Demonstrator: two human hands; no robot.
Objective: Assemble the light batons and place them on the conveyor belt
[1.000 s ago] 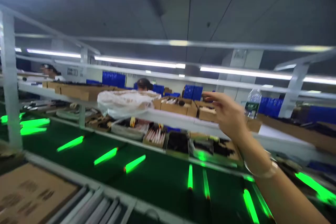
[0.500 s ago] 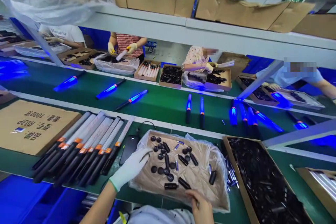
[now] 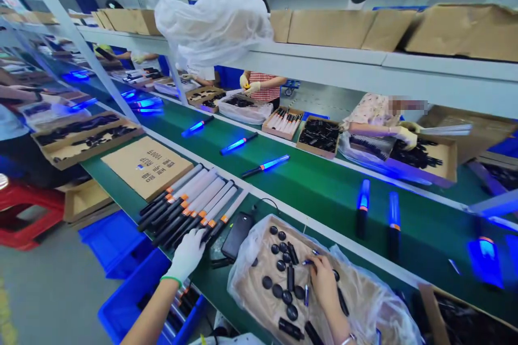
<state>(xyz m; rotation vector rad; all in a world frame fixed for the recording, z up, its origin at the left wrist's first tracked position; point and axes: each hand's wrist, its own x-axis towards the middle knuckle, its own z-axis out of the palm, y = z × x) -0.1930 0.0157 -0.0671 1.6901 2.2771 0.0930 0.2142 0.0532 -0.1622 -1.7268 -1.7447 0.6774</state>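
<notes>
My white-gloved left hand [image 3: 188, 254] meets black-handled white tubes [image 3: 209, 197] slanting away rightward. At my bare right hand's [image 3: 324, 283] fingertips, a small silvery cylinder [image 3: 308, 262] lies crosswise over the cardboard box [image 3: 265, 310]; I can't tell either grip's closure

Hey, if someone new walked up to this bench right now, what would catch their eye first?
Probably the glowing blue sticks spaced along the long green belt across the middle. Next, the white-gloved left hand at the dark handles of a row of unlit sticks, and the bare right hand in the plastic-lined tray among round black pieces.
</notes>
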